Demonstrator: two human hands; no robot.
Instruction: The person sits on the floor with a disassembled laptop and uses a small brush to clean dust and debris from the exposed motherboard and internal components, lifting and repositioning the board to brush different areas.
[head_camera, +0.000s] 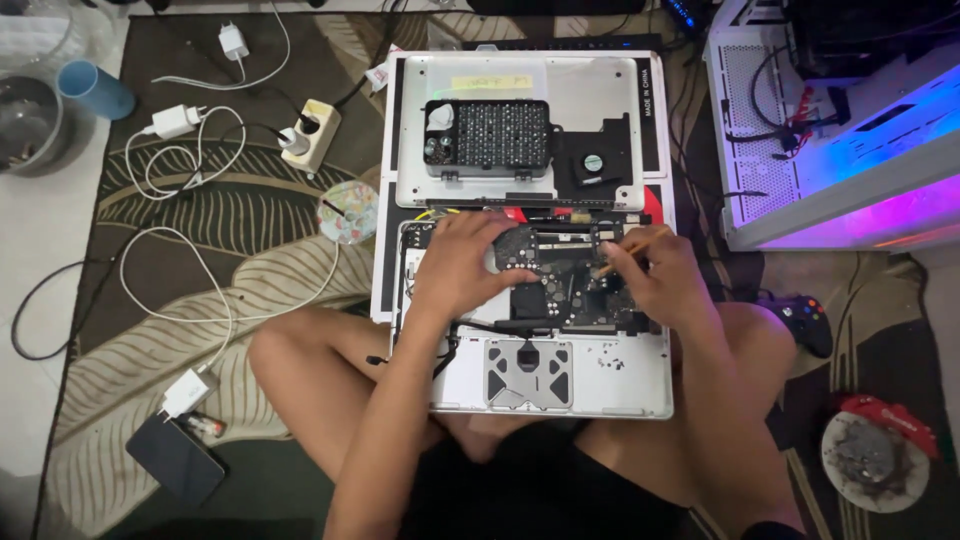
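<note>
Both hands were on the opened laptop (640, 375): bottom cover (620, 130) already off, logic board (575, 285) still seated. Left hand (462, 262) lay flat on it, loosely open; right hand (665, 275) gripped a thin orange tool (632, 250).

Leaf-patterned rug (250, 215) as landmark: white power strip (310, 133) on its upper middle, dark phone (175, 458) at its lower-left corner, blue cup (95, 90) beyond its upper-left edge, black game controller (805, 320) far right of it.

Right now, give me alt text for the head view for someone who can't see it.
Seated on a rug, a person steadies an opened laptop's circuit board with the left hand while the right hand works a thin orange tool on it; the removed bottom cover lies beyond.
</note>
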